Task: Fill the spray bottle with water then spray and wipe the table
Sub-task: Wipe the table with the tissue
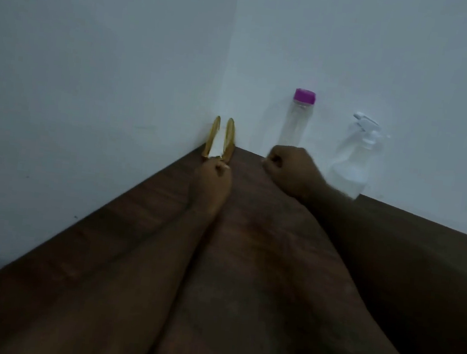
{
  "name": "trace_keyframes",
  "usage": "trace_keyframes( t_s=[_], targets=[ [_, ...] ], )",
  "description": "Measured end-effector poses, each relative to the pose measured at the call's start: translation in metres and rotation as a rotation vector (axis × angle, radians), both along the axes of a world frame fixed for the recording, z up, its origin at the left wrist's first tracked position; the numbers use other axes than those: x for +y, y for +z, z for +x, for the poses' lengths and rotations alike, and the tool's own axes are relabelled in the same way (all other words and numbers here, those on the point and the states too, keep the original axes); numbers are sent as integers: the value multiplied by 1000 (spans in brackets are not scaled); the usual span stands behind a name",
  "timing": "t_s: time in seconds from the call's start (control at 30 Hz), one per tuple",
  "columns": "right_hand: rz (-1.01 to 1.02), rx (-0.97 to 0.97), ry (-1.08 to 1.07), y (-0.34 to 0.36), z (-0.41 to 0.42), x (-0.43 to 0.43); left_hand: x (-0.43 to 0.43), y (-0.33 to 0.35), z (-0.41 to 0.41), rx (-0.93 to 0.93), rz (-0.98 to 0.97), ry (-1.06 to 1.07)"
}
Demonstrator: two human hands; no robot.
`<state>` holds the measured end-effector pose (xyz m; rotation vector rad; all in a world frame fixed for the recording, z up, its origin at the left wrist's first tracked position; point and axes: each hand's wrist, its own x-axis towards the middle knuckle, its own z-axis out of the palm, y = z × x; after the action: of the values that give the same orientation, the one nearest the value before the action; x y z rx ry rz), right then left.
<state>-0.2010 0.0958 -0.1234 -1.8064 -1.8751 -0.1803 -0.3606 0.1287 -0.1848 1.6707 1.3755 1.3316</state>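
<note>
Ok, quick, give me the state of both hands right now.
Left hand: fingers at the napkin holder; a grip cannot be told.
Right hand: closed in a fist, holding nothing visible, in front of the clear bottle.

The dark wooden table (102,249) before me fits into the corner of the walls. Along its far edge stand a yellow holder (221,143) with white paper in it, a clear bottle (293,125) with a purple cap, and the spray bottle (352,167), each apart.
</note>
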Motion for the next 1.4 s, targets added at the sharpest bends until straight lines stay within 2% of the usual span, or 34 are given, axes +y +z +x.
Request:
trace_keyframes(
  t_s=[0.13,0.3,0.4,0.57,0.77,0.87,1.0,1.07,1.17,1.27,1.33,1.4],
  targets=[
    [-139,-83,64,-8,-51,41,38,-5,-31,144,70,32],
    [-97,-250,-74,-28,-79,80,59,-14,-37,127,-13,41],
    [-165,-338,-125,-38,-88,99,63,-17,-35,137,-9,21],
    [-277,-350,-188,-43,-92,120,65,-19,-34,136,12,10],
    [-230,-323,-201,-50,-94,137,63,-19,-34,97,2,-2],
    [-116,-312,-186,-53,-92,134,58,-17,-35,60,-5,-10],
    [156,62,-140,-39,-92,115,59,-12,-37,-79,-10,7],
    [206,264,-112,-26,-89,99,57,-10,-37,-172,9,20],
    [129,638,-64,-3,-75,68,46,1,-37,-464,-14,7],
    [-4,1116,17,19,-63,22,30,13,-35,-853,-211,-117],
    [-30,1260,56,30,-57,-12,12,19,-31,-891,-364,-292],
    [-40,1259,9,36,-50,-44,-7,23,-26,-809,-381,-440]
  ],
)
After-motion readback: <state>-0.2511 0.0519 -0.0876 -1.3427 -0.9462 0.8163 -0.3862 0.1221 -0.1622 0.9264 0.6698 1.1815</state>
